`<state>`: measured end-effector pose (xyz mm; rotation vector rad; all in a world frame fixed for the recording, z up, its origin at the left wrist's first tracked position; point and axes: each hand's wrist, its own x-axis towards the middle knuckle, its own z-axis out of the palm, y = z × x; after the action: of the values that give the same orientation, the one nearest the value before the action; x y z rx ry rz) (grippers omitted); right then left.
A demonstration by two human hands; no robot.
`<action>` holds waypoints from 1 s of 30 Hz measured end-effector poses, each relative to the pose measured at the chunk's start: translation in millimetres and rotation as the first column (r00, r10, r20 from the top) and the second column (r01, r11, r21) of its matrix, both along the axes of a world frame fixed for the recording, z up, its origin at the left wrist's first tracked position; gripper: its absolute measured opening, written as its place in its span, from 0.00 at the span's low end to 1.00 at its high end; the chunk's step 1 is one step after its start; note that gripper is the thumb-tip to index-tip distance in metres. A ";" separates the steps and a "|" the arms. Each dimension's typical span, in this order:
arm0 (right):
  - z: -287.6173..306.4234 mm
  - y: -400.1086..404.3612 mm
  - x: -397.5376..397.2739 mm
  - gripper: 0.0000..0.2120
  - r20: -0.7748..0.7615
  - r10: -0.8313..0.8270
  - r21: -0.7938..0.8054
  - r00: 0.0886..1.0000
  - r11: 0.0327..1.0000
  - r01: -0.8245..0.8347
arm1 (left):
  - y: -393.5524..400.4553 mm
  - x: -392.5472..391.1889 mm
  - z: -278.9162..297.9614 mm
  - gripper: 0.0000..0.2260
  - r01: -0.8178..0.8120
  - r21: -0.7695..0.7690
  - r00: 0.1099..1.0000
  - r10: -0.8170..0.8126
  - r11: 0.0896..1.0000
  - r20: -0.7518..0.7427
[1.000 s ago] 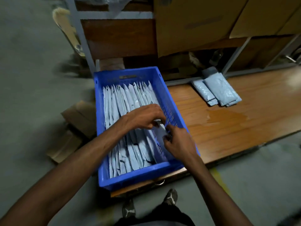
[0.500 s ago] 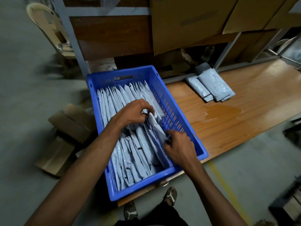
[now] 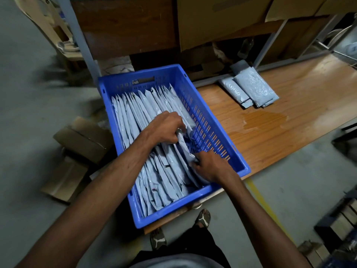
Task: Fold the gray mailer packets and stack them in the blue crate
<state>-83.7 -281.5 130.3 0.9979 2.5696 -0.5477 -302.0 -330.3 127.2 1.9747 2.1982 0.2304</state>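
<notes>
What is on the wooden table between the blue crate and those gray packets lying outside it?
In the head view, only bare wooden table separates the blue crate from the loose gray packets; a wet-looking patch sits just nearer the person.

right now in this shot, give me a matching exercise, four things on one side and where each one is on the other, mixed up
Things:
1. blue crate
2. loose gray packets
3. flattened cardboard
4. left hand

Places:
A. on the floor, left of the crate
B. on the near left end of the wooden table
C. inside the crate, on the packets standing in it
D. on the table's far side, right of the crate

Pairs: 1-B, 2-D, 3-A, 4-C
</notes>
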 end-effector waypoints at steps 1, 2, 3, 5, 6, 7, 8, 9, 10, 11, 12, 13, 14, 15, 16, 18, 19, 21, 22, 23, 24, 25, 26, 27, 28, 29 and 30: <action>-1.0 1.9 -1.3 0.13 0.029 0.006 -0.033 1.000 0.999 -0.005 | 0.0 3.4 1.0 0.20 0.060 -0.004 0.998 -0.060 0.998 -0.007; -1.1 3.8 -3.4 0.15 0.061 0.015 -0.059 0.998 0.998 -0.011 | 0.0 7.7 1.0 0.21 0.120 -0.031 0.993 -0.120 0.992 -0.006; -1.1 5.0 -5.8 0.17 0.099 0.032 -0.073 0.995 0.997 -0.024 | 0.1 12.2 0.1 0.21 0.168 -0.086 0.986 -0.169 0.982 -0.009; -2.3 5.9 -11.3 0.16 0.193 0.085 -0.087 0.978 0.994 -0.069 | 2.4 18.9 -7.0 0.21 0.211 -0.211 0.972 -0.228 0.954 -0.056; -2.1 5.4 -14.7 0.16 0.235 0.112 -0.088 0.966 0.992 -0.093 | 3.2 20.9 -10.4 0.19 0.213 -0.258 0.965 -0.245 0.942 -0.098; -1.7 4.2 -18.4 0.17 0.269 0.129 -0.081 0.955 0.991 -0.111 | 4.3 21.7 -14.1 0.17 0.208 -0.295 0.957 -0.256 0.933 -0.136; -0.4 3.3 -22.1 0.18 0.291 0.136 -0.070 0.947 0.990 -0.120 | 4.7 23.1 -16.3 0.15 0.199 -0.322 0.952 -0.261 0.925 -0.161; 0.0 3.3 -24.9 0.18 0.307 0.135 -0.062 0.942 0.991 -0.122 | 4.7 24.7 -16.8 0.13 0.192 -0.346 0.949 -0.264 0.918 -0.174; 1.0 3.6 -26.8 0.19 0.312 0.131 -0.062 0.941 0.991 -0.118 | 4.1 26.9 -16.0 0.13 0.190 -0.371 0.944 -0.273 0.909 -0.184; 1.4 3.6 -27.5 0.19 0.315 0.124 -0.075 0.941 0.992 -0.105 | 3.2 29.3 -15.3 0.14 0.191 -0.399 0.940 -0.284 0.897 -0.188; 0.2 4.5 -27.1 0.19 0.314 0.120 -0.096 0.942 0.991 -0.094 | 2.9 31.1 -15.7 0.17 0.194 -0.427 0.939 -0.294 0.883 -0.181; -1.9 5.6 -26.1 0.18 0.312 0.119 -0.122 0.942 0.989 -0.085 | 3.0 32.6 -16.0 0.20 0.199 -0.446 0.937 -0.303 0.873 -0.174; -4.1 6.8 -25.0 0.18 0.309 0.121 -0.140 0.943 0.987 -0.081 | 3.4 32.6 -19.0 0.23 0.207 -0.452 0.934 -0.313 0.868 -0.173; -5.5 7.4 -24.6 0.18 0.304 0.116 -0.152 0.946 0.986 -0.073 | 3.6 32.0 -22.9 0.24 0.205 -0.463 0.932 -0.316 0.862 -0.176; -6.9 8.1 -25.5 0.18 0.294 0.111 -0.162 0.949 0.985 -0.065 | 3.2 31.9 -25.0 0.24 0.196 -0.479 0.933 -0.313 0.856 -0.177; -4.9 7.9 -28.4 0.18 0.287 0.106 -0.189 0.952 0.981 -0.053 | 3.0 34.5 -24.0 0.18 0.149 -0.506 0.947 -0.270 0.850 -0.174; -2.0 7.4 -29.6 0.18 0.289 0.105 -0.200 0.952 0.979 -0.047 | 2.8 37.6 -20.0 0.13 0.122 -0.513 0.956 -0.239 0.850 -0.169; 3.9 6.2 -30.6 0.19 0.295 0.112 -0.225 0.949 0.973 -0.045 | 5.3 41.8 -9.9 0.08 0.102 -0.541 0.970 -0.205 0.835 -0.134; 4.3 6.5 -29.7 0.19 0.295 0.122 -0.232 0.948 0.971 -0.053 | 5.1 42.7 -5.0 0.08 0.097 -0.561 0.976 -0.190 0.822 -0.109; 4.4 6.6 -28.8 0.18 0.292 0.125 -0.239 0.948 0.969 -0.054 | 4.5 41.8 -3.0 0.07 0.098 -0.570 0.980 -0.180 0.816 -0.088; 2.2 7.1 -28.3 0.18 0.287 0.126 -0.252 0.950 0.966 -0.051 | 2.9 40.2 -2.0 0.06 0.102 -0.580 0.980 -0.183 0.808 -0.082; 0.8 6.4 -28.8 0.19 0.279 0.125 -0.266 0.952 0.963 -0.049 | 2.7 37.3 -5.9 0.10 0.100 -0.583 0.979 -0.186 0.806 -0.089; -0.3 5.6 -30.7 0.19 0.275 0.121 -0.277 0.954 0.960 -0.042 | 2.3 35.2 -9.2 0.15 0.108 -0.595 0.969 -0.219 0.797 -0.116; 0.1 4.6 -32.9 0.20 0.275 0.113 -0.283 0.955 0.959 -0.032 | 1.7 34.8 -11.3 0.16 0.112 -0.598 0.965 -0.229 0.794 -0.124; -1.4 4.9 -34.7 0.20 0.269 0.105 -0.300 0.957 0.954 -0.021 | 1.5 36.6 -9.7 0.11 0.109 -0.602 0.973 -0.210 0.791 -0.099; -1.3 4.5 -36.1 0.21 0.258 0.101 -0.323 0.961 0.946 -0.013 | 3.5 38.8 -6.9 0.05 0.107 -0.610 0.979 -0.192 0.785 -0.075; -2.3 5.9 -36.9 0.21 0.245 0.101 -0.347 0.964 0.938 -0.010 | 5.4 40.6 -4.7 0.04 0.100 -0.610 0.982 -0.177 0.786 -0.067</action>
<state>-120.5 -275.6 127.9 0.8114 2.1674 -0.7639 -261.4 -324.9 122.4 1.7816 1.8397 -0.5667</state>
